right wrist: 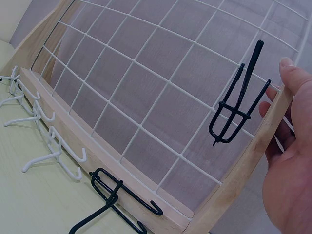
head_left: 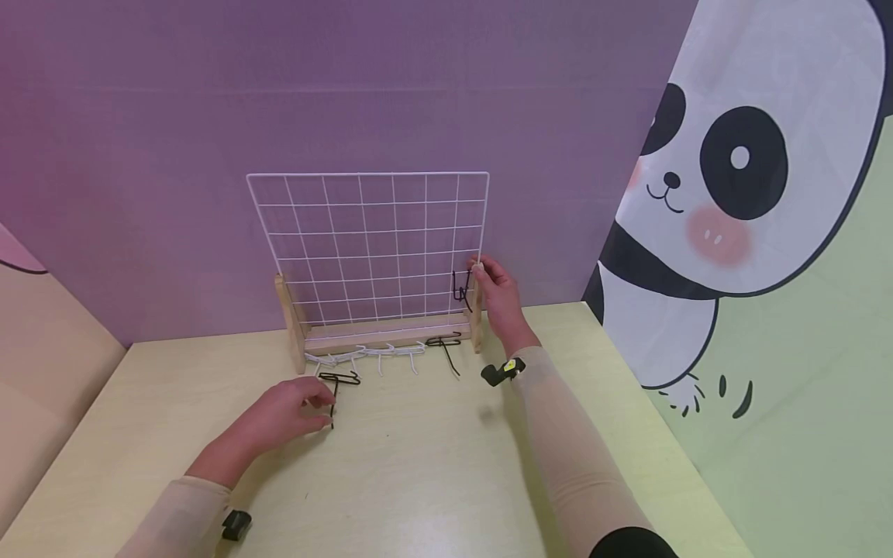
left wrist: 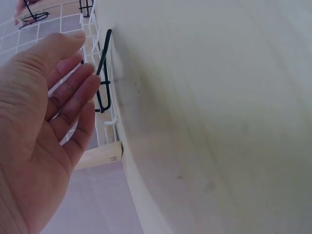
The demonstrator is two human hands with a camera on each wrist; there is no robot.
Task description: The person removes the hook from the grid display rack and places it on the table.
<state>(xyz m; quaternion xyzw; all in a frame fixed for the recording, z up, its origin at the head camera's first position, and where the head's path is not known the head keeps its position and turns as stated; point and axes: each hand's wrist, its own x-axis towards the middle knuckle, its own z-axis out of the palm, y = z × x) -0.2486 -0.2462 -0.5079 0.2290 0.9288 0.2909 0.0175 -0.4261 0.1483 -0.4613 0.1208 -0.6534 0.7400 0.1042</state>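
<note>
A white wire grid [head_left: 370, 173] stands upright in a wooden stand [head_left: 289, 319]. My right hand [head_left: 501, 301] grips the stand's right post, the thumb in front and the fingers behind it. Close by, a black hook [right wrist: 234, 113] hangs on the grid's lower right wires. My left hand [head_left: 291, 409] is just above the table, its fingers loosely bent and the thumb apart. Its fingertips are beside another black hook [left wrist: 104, 83]; whether they touch it I cannot tell. A third black hook [head_left: 443, 341] lies before the stand's right end.
Several white hooks [right wrist: 54, 152] lie in a row along the stand's front, between the two black ones. The pale wooden table [head_left: 418, 480] ends at a purple backdrop [head_left: 174, 194]. A panda picture [head_left: 767, 248] covers the right wall.
</note>
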